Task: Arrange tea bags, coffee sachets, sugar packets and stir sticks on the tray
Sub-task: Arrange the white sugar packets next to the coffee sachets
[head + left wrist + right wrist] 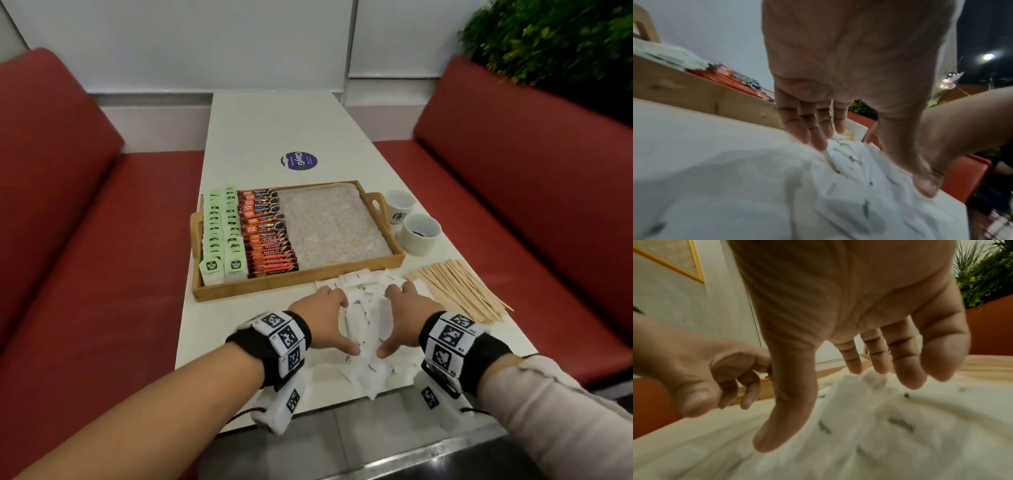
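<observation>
A loose pile of white sugar packets [364, 320] lies on the white table [274, 130] just in front of the wooden tray [294, 279]. My left hand [346, 323] and right hand [387, 322] cup the pile from either side, thumbs near me. The left wrist view shows straight fingers [813, 134] touching the packets [849, 162]. In the right wrist view the fingers [908, 369] are extended just over the packets [879, 418]. Green-tagged tea bags [222, 233] and orange coffee sachets [267, 233] fill the tray's left part. Wooden stir sticks [459, 291] lie to the right.
Two white cups [400, 205] [420, 233] stand right of the tray's handle. A round purple sticker [298, 161] is behind the tray. Red sofas [85, 205] flank the table. The tray's right part shows its bare mat [335, 226].
</observation>
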The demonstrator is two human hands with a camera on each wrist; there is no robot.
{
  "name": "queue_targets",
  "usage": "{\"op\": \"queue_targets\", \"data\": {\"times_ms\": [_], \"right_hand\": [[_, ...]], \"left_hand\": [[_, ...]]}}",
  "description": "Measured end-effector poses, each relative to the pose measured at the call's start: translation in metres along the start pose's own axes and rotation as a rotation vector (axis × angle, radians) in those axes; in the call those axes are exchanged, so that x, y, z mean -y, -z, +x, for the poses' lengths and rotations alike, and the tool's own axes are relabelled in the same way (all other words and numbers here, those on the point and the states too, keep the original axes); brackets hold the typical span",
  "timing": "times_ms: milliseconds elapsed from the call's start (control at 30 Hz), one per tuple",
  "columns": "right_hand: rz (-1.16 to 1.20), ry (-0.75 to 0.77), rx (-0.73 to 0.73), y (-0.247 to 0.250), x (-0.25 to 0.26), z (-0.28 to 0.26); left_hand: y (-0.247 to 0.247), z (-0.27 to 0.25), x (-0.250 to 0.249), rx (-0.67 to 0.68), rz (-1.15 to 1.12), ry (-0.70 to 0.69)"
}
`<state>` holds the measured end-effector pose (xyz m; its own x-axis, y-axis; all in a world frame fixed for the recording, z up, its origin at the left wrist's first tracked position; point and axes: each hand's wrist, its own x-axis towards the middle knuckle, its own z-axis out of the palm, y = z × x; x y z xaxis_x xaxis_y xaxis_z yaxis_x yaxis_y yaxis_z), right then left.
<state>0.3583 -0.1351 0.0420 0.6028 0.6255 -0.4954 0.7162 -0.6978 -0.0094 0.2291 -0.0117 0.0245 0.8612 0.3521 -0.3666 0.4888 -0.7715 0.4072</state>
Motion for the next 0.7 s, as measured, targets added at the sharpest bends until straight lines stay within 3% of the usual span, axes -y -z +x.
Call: {"op": "queue_targets", "data": {"times_ms": [300,567,700], "right_hand": [[0.169,0.004,-0.103,-0.026,0.013,0.003],[0.366,0.039,-0.176,-0.030,0.015,0.017],[0.417,0.050,-0.136,-0.028,0.017,0.019]], "left_hand": [[-0.031,0.003,-0.019,-0.016,0.222,0.016],[-0.031,0.015,-0.006,-0.071,0.146,0.080],[-0.033,0.016,-0.002,-0.119,0.077,0.107]]}}
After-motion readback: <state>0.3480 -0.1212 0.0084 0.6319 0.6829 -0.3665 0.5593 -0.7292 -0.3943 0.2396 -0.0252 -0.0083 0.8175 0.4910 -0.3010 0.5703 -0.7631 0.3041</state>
